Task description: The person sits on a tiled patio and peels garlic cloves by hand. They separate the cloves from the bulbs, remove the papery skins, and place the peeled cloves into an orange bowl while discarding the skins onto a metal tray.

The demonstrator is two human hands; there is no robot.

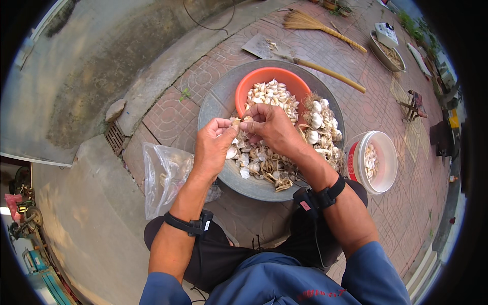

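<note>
My left hand (215, 145) pinches a piece of garlic (236, 122) between thumb and fingers. Right beside it, my right hand (272, 126) grips a garlic clove (248, 119) with thumb and forefinger. Both hands meet over a wide grey metal basin (215, 103), just in front of an orange plastic bowl (241, 89). That bowl stands inside the basin and holds many loose garlic cloves (272, 93). Whole garlic bulbs (317, 120) with dry roots and stalks are heaped along the basin's right side. Papery skins and dry stalks (267, 169) lie below my hands.
On the right stands a white plastic bucket (387, 164) with garlic inside. To the left lies a clear plastic bag (160, 179). Beyond the basin are a metal dustpan with a wooden handle (331, 72) and a straw broom (309, 21). A folding stool (413, 105) stands farther right.
</note>
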